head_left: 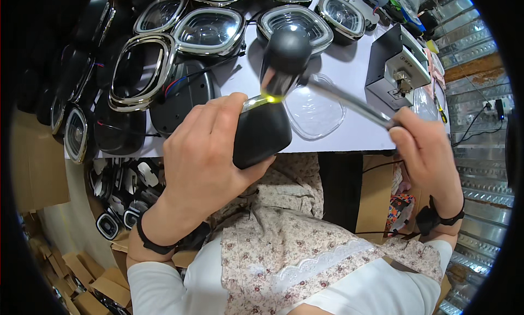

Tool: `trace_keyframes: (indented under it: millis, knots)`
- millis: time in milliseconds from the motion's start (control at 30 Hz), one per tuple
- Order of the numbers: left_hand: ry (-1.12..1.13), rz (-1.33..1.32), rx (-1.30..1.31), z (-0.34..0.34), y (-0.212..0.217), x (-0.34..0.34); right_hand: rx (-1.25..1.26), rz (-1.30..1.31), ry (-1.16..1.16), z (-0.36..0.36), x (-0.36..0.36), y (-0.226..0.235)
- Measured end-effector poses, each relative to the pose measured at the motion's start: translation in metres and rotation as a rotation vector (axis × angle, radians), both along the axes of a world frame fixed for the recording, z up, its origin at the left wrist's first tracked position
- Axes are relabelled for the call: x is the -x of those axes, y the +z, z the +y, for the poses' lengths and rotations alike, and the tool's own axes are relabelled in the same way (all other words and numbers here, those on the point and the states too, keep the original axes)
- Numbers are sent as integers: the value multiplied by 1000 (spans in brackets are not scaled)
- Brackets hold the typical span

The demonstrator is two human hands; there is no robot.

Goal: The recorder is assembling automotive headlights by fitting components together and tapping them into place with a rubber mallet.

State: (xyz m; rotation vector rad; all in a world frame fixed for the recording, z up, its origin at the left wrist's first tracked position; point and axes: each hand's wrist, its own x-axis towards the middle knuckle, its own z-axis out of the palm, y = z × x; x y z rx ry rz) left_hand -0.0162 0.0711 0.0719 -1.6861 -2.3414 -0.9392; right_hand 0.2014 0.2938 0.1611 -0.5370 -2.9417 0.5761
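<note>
Left hand [204,151] clamped round one black lamp housing [261,134], held above the surface [349,132] edge; right hand [428,151] gripping one black-headed mallet [288,52] over it; one clear lens cover [316,109] lies behind; five chrome-rimmed headlamps [210,30] counted along the back; one black metal box [394,64] at right.

Black lamps, shiny rims, a white table

The lamp shell [261,135] in the left hand [202,151] is black with a small yellow-green glow on top. The hammer [289,53] has a black head and a silver handle. The lamps [210,28] behind are black with silver rims. The table [349,64] is white. The apron [284,244] has tiny pink and brown flowers.
</note>
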Motion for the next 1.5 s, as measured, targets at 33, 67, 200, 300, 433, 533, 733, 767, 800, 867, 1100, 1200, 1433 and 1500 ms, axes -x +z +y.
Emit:
trace_keyframes:
  millis: [33, 67, 200, 300, 433, 533, 733, 767, 800, 867, 1100, 1200, 1433, 1500]
  knots:
    - [4, -2, 1, -1, -1, 0, 1, -2, 4, -2, 0, 4]
    - [12, 0, -1, -3, -2, 0, 56, 36, -34, -4, 0, 8]
    - [-8, 25, -13, 1, -2, -1, -38, -15, -34, 0, -3, 2]
    - [-10, 27, -8, -1, -2, 2, -85, 6, -20, -3, 2, 9]
    - [-4, 41, -2, 2, -1, -1, -27, -54, 54, -2, 2, -4]
    - [0, 25, 0, 2, -2, -1, -51, -46, 11, -2, 4, 11]
    - [-25, 38, -9, 4, -1, -1, -79, -29, 73, -2, 2, 0]
    - [-18, 39, -1, 3, -2, 0, -65, -1, 39, -3, 3, 7]
    - [-12, 40, 8, 3, -3, 1, -52, 27, 5, -4, 5, 14]
    - [-18, 46, -7, 3, -2, 0, -33, 34, -54, -9, 3, 17]
    - [-8, 70, 14, 1, -1, 1, -131, 87, -39, -6, 2, 9]
    - [-15, 74, 17, 4, 0, -1, -172, 48, -5, -4, -5, -7]
    - [-16, 79, -24, 5, -3, -1, -126, 96, -68, -7, -5, -1]
    - [-23, 67, -13, 9, -1, -2, -227, 46, 73, -4, -8, -16]
